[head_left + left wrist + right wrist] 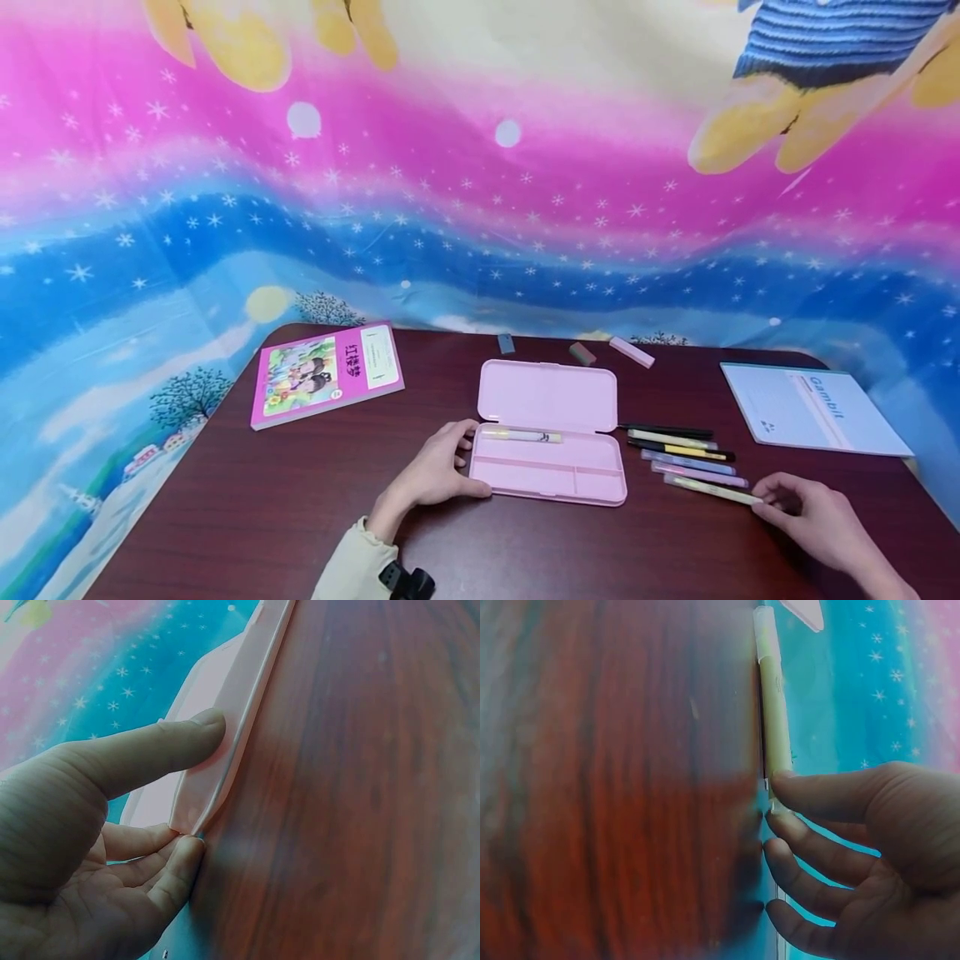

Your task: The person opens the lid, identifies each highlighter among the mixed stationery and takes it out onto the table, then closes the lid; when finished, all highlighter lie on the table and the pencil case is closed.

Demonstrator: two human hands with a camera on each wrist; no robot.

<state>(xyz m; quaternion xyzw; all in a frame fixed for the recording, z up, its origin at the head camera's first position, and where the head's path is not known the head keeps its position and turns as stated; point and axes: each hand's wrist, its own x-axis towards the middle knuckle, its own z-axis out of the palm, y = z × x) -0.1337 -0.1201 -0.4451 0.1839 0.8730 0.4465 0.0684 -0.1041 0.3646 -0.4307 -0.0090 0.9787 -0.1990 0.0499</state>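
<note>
A pink pencil case (525,479) lies with its lid raised back on the table, and a yellow-and-white marker (521,435) is in its rear compartment. My left hand (431,471) holds the case's left end; in the left wrist view the thumb lies along the case's side (251,682) and the fingers touch its corner. To the right of the case, several markers and pens (693,468) lie side by side. With thumb and index finger, my right hand (813,512) pinches the end of the nearest one, a pale yellow marker (708,489), also visible in the right wrist view.
Behind the case are a blue-grey eraser (506,343), a brown-green one (582,354) and a pink block (632,352). A pink book (326,375) is at the left, a white notebook (817,408) at the right. A printed cloth (420,208) hangs behind the table.
</note>
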